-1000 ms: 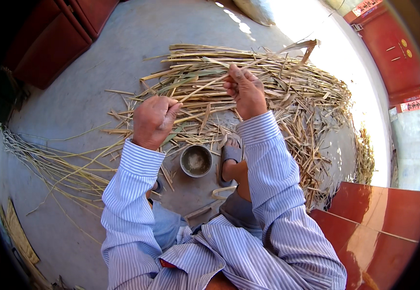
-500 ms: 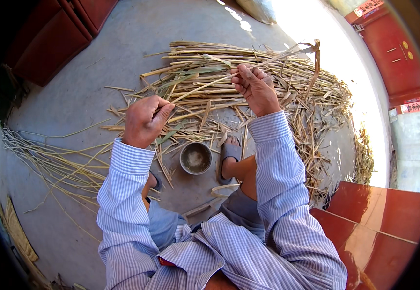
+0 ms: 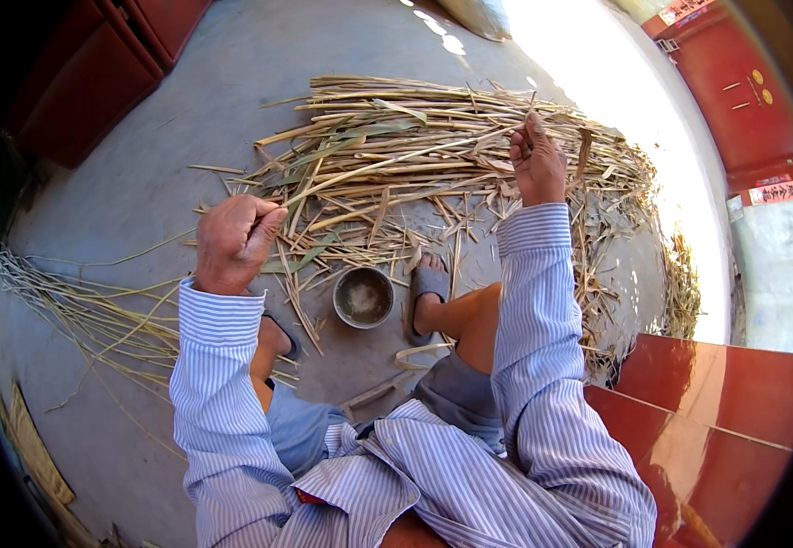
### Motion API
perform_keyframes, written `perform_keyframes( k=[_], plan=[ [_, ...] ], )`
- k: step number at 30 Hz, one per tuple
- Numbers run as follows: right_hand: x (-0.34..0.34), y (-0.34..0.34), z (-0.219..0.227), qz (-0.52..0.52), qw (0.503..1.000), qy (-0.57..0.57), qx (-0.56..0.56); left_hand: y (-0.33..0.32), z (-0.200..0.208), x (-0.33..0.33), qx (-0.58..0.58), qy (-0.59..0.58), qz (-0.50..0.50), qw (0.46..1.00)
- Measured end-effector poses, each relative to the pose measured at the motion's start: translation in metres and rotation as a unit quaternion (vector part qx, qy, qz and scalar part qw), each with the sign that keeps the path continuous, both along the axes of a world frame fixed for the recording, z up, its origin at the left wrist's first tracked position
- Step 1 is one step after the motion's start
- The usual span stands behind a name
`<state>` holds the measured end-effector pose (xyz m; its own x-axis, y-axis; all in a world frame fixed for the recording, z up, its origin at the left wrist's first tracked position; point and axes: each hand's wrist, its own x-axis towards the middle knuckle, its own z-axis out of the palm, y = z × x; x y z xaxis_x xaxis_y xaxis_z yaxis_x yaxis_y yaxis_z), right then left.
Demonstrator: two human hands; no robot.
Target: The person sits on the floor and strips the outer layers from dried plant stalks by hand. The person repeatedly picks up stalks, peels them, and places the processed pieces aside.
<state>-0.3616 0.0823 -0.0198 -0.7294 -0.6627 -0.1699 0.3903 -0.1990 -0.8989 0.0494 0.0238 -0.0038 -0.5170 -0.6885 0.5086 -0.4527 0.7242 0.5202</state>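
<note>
A long, thin, pale dry stalk point(image 3: 394, 161) stretches between my two hands, above a heap of similar stalks point(image 3: 414, 114) on the floor. My left hand point(image 3: 237, 245) is closed in a fist round its left end, thumb on top. Farther right, my right hand point(image 3: 540, 166) is raised with thumb and fingers pinched on the stalk toward its other end. Beside that hand a brown, curled dry leaf point(image 3: 584, 151) hangs over the heap. Which part of the stalk lies inside each fist is hidden.
A round metal bowl point(image 3: 363, 297) stands between my sandalled feet. Loose thin canes point(image 3: 95, 306) fan out at the left, and leaf scraps point(image 3: 602, 274) litter the right. Red furniture point(image 3: 86, 82) stands far left; a glossy red surface point(image 3: 688, 402) is near right.
My hands have moved apart: the left went left and slightly down, the right went right along the stalk. More of the stalk shows between them, and the dry leaf has dropped lower.
</note>
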Motion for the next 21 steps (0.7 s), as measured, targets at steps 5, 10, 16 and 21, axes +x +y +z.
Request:
perform_keyframes(
  k=[5,10,16,21],
  plan=[
    [-0.003,0.001,-0.002,0.12,0.993,-0.017,-0.006,0.002,0.007,-0.001,0.025,-0.045,-0.042,0.998],
    [0.016,0.006,0.007,0.317,0.947,0.039,0.023,0.003,0.006,0.003,0.037,-0.06,-0.038,0.997],
    [0.016,0.008,0.005,0.332,0.938,0.079,0.059,0.003,0.0,0.012,0.058,-0.068,-0.036,0.995],
    [0.024,0.008,0.007,0.308,0.943,0.095,0.082,0.005,0.0,0.008,0.065,-0.077,-0.051,0.994]
  ],
)
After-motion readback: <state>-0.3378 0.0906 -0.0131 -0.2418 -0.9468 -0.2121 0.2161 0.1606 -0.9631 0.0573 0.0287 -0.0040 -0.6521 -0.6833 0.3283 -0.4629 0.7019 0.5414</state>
